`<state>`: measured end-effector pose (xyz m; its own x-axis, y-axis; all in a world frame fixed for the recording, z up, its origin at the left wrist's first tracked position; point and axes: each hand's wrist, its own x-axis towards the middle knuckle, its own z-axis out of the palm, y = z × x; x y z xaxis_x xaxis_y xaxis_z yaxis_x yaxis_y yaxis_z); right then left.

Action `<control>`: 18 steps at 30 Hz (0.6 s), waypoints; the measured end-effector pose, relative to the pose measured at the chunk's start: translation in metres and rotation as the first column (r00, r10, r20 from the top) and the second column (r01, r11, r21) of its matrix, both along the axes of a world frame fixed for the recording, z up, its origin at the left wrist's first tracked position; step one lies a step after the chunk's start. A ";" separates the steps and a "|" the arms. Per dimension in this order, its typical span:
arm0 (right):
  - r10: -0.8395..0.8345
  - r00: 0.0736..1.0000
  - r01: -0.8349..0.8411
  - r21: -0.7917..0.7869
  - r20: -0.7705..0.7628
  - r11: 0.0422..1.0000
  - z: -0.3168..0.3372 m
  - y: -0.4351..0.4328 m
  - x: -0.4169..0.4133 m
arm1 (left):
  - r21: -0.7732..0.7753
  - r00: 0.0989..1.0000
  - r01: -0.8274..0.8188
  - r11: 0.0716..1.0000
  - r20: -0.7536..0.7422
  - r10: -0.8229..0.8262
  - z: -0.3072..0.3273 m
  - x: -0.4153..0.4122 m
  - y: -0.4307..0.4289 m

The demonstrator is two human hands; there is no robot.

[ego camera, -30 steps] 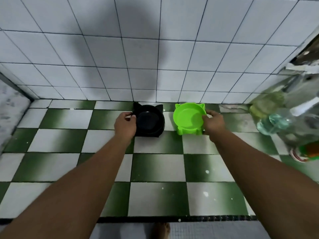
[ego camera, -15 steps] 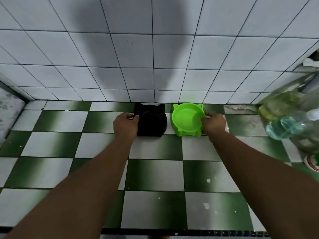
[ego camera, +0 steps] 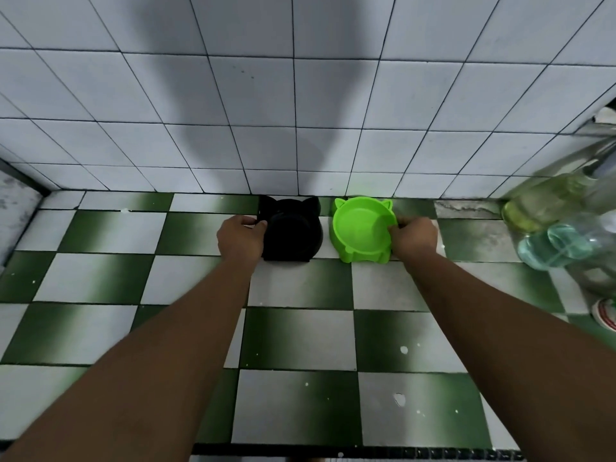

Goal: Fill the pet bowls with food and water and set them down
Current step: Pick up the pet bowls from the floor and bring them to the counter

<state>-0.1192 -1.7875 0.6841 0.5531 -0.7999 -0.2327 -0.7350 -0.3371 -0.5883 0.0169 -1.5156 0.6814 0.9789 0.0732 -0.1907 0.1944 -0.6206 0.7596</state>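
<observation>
The green bowl looks empty, its bare bottom showing. The black bowl is too dark inside for me to tell what it holds. I hold each by one side only, so I judge tipping to be the main risk. If I lift either by that single edge, the far side can dip, and anything in the black bowl would spill. The two stand just beside each other, so drawing one out crookedly could knock its neighbour. They also sit at the foot of the wall, ears toward it, and a push forward would jam them against the tiles.

Both bowls stand upright at the back of the counter. My left hand grips the black bowl at its left rim, fingers curled over the edge. My right hand grips the green bowl at its right rim, fingers closed on it. The bowls lie between my hands, with both arms stretched out toward them.

To my right, blurred bottles crowd the counter's end. A wide swing of the green bowl that way could strike them.
</observation>
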 end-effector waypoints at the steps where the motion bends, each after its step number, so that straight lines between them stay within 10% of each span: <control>1: 0.005 1.000 -0.005 -0.001 0.003 1.000 0.000 0.000 0.000 | -0.005 1.000 -0.001 1.000 -0.003 0.001 0.001 0.000 0.001; 8: 0.002 0.996 0.016 -0.204 0.088 0.979 0.026 0.051 -0.012 | -0.005 0.997 0.068 0.998 0.049 -0.068 0.015 -0.015 0.012; 18: 0.530 0.810 -0.465 -0.279 0.248 0.841 0.072 0.195 0.007 | -0.008 0.961 0.234 0.972 0.150 -0.230 0.070 -0.063 0.108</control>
<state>-0.1123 -1.5929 0.7559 0.9030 -0.4046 0.1444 -0.2293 -0.7381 -0.6345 -0.0462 -1.4072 0.7509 0.9858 -0.1625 -0.0419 -0.0682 -0.6157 0.7850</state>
